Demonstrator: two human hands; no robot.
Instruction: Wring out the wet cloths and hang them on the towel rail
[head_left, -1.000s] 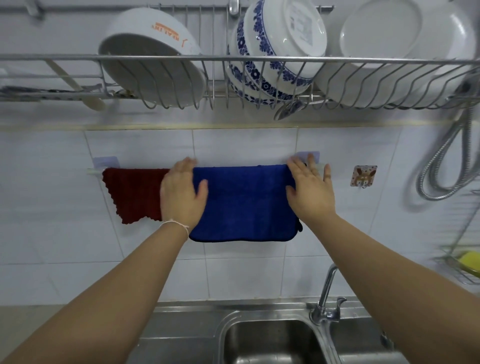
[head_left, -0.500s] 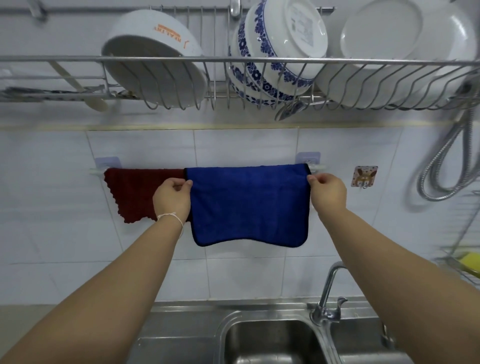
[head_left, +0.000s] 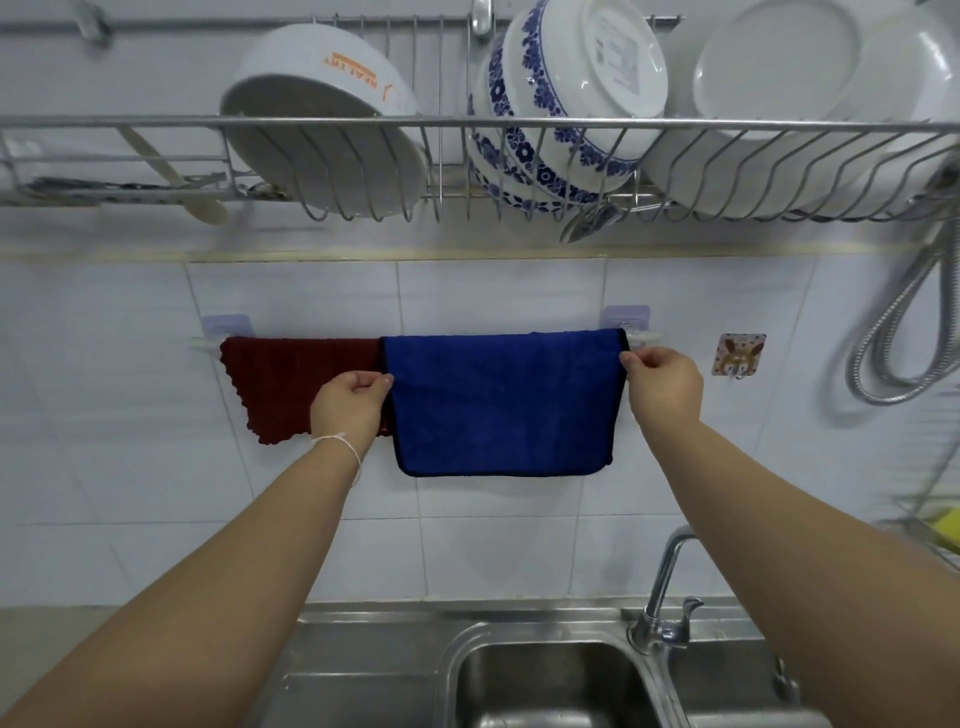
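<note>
A blue cloth (head_left: 501, 402) hangs folded over the white towel rail (head_left: 640, 340) on the tiled wall, spread flat. A dark red cloth (head_left: 291, 384) hangs on the same rail to its left, partly behind my left hand. My left hand (head_left: 350, 402) pinches the blue cloth's left edge between thumb and fingers. My right hand (head_left: 662, 387) pinches its right edge just below the rail's right bracket. Both arms reach up from below.
A wire dish rack (head_left: 467, 124) with white and blue-patterned bowls (head_left: 566, 104) hangs above the rail. A steel sink (head_left: 545, 686) and tap (head_left: 662, 587) lie below. A metal hose (head_left: 904, 332) hangs at right, with a small wall hook (head_left: 737, 356) and a yellow sponge (head_left: 948, 525).
My hands went from pressing flat on the blue cloth to pinching its side edges and drawing them down. The cloth now hangs wider and straighter, its bottom edge level.
</note>
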